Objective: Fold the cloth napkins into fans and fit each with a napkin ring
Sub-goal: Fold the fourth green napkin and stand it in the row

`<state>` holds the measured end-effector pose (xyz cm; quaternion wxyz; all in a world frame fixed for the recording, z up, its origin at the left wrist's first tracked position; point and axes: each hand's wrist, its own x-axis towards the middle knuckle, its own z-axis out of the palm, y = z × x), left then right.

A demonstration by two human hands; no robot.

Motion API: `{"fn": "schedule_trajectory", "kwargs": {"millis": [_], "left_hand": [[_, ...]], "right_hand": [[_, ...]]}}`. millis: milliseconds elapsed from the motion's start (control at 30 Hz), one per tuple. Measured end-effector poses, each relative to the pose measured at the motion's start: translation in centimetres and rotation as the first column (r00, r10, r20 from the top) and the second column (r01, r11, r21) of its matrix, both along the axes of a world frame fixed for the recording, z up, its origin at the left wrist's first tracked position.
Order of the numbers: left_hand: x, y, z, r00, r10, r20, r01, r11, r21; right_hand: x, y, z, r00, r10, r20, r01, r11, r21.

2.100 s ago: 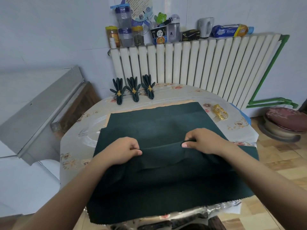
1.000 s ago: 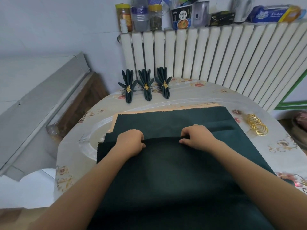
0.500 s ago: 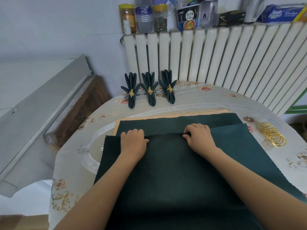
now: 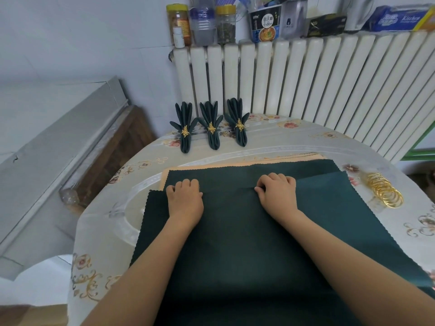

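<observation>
Your left hand (image 4: 185, 201) lies knuckles up on the dark green napkin (image 4: 237, 243), its fingers curled over the fold at the far edge and pinching it. Your right hand (image 4: 279, 196) does the same a little way to the right, fingers bent and thumb tucked against the same fold. The napkin is spread across the near half of the table (image 4: 98, 243), reaching from the fold down to the bottom edge of the view. It lies on top of a second green cloth (image 4: 247, 171), and the edge of a peach-coloured cloth (image 4: 235, 164) shows beyond that.

At the far side of the table three finished fans (image 4: 210, 125) stand in a row, each pinched at the waist by a gold ring. A pile of loose gold rings (image 4: 383, 192) lies on the table to the right, just beside the napkin's right corner. Behind the table stands a white radiator (image 4: 306, 90), with jars and boxes (image 4: 235, 22) lined along its top.
</observation>
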<state>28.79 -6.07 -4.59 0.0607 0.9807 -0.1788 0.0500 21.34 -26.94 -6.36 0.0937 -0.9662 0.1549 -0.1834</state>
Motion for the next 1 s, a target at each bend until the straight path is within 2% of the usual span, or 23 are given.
{"fn": "schedule_trajectory", "kwargs": {"millis": [167, 233, 567, 700, 867, 933, 1000], "left_hand": [[-0.4, 1.0, -1.2, 0.997, 0.021, 0.07, -0.003, 0.967, -0.254], [-0.2, 1.3, -1.3, 0.995, 0.035, 0.095, -0.003, 0.95, -0.312], [1.1, 1.0, -1.5, 0.987, 0.052, 0.154, -0.009, 0.964, -0.267], [1.7, 0.7, -1.9, 0.986, 0.008, 0.167, 0.03, 0.975, -0.222], [2.0, 0.8, -1.0, 0.994, -0.032, 0.105, 0.048, 0.986, -0.159], [1.0, 0.8, -0.5, 0.986, -0.056, 0.159, 0.079, 0.987, -0.14], [-0.9, 0.6, -0.1, 0.951, -0.159, 0.266, 0.2, 0.971, -0.135]], "right_hand": [[-0.2, 0.1, -0.5, 0.998, 0.007, 0.056, -0.01, 0.999, 0.046], [-0.1, 0.1, -0.3, 0.999, 0.01, 0.053, -0.013, 0.998, 0.054], [0.4, 0.3, -0.2, 1.0, -0.01, 0.022, 0.009, 1.0, 0.03], [0.2, 0.2, -0.5, 0.999, -0.018, 0.036, 0.017, 1.0, 0.022], [-0.6, 0.6, 0.3, 0.996, 0.011, -0.084, -0.008, 0.999, 0.033], [-1.9, 1.0, 0.8, 0.991, 0.032, -0.13, -0.024, 0.998, 0.063], [-3.7, 1.7, 1.5, 0.983, 0.073, -0.167, -0.059, 0.994, 0.089]]}}
